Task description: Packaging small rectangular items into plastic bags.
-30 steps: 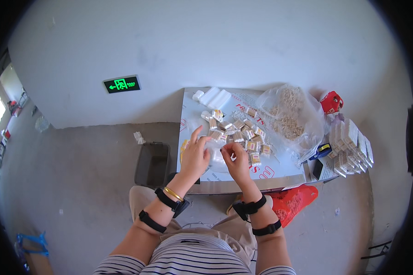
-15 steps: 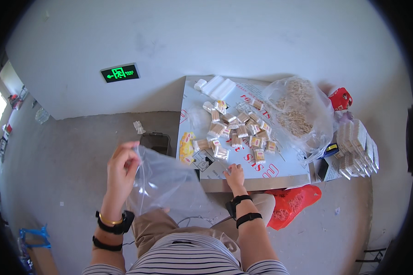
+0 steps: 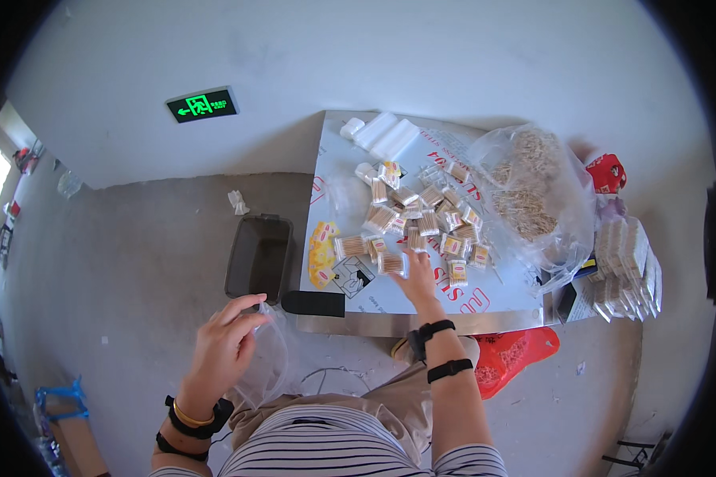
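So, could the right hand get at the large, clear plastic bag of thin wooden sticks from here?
Probably yes: the right hand is over the same silvery metal table, and mostly low, clear-wrapped stick packets lie between it and the bag.

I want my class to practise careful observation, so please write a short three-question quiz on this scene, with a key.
1. True or false: the left hand holds a clear bag.
2. Which is nearer the packs on the table?
A. The left hand
B. The right hand
3. Fill in: in the picture, the bin stands to the ____ of the table.

Key: 1. True; 2. B; 3. left
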### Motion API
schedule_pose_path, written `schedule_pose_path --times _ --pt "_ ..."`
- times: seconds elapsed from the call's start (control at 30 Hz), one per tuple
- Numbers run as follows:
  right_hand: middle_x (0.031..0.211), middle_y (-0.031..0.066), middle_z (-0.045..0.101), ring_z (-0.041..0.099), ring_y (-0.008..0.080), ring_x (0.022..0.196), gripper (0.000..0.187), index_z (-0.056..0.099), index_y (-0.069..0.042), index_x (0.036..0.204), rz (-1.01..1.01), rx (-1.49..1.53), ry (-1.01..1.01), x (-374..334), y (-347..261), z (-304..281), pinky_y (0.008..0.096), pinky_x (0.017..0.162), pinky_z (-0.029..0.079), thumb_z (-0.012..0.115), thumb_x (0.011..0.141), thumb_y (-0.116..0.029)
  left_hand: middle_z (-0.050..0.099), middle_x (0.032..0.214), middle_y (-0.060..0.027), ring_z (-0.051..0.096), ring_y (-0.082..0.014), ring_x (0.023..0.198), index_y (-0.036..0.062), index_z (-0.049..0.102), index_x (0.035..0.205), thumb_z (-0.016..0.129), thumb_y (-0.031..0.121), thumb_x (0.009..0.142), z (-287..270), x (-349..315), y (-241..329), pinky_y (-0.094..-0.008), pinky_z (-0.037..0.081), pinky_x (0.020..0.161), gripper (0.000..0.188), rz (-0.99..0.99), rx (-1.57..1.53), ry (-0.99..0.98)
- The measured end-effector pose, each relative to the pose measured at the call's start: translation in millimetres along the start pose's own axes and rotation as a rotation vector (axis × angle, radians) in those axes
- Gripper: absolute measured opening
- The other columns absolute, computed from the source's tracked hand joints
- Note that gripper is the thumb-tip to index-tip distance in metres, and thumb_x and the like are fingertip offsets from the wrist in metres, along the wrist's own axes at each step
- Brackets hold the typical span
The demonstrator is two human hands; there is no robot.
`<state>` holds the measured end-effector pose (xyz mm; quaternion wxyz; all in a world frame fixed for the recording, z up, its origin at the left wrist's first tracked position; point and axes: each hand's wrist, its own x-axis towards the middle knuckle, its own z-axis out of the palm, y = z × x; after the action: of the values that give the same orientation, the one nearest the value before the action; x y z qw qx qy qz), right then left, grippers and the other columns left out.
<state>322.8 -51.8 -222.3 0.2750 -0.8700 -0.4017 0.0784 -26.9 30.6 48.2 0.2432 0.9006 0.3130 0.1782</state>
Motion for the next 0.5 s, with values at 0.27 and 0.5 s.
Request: schedule_pose_path --times 0.27,0.5 --pt "0.109 0.0111 0.056 0.061 0.0288 0.091 0.049 0.054 -0.008 0.114 -0.168 -0.088 0.124 9 -18 7 0.0411 0.078 0.051 0.078 0.073 -0.021 0.063 0.116 -0.0088 0.064 -0.0267 0.083 0.0051 0.066 0.094 0.056 -0.008 0.074 14 2 -9 -0.0337 0.051 0.068 0.026 0.000 -0.025 -0.027" --pt "0.097 0.0108 0.065 0.063 0.0202 0.087 0.046 0.054 -0.001 0.116 0.518 1.013 -0.138 -46 6 48 0.0324 0.076 0.052 0.074 0.080 -0.021 0.062 0.115 -0.0098 0.064 -0.0265 0.082 0.0039 0.066 0.095 0.056 -0.009 0.074 28 4 -11 -0.0324 0.051 0.067 0.027 0.014 -0.070 -0.033"
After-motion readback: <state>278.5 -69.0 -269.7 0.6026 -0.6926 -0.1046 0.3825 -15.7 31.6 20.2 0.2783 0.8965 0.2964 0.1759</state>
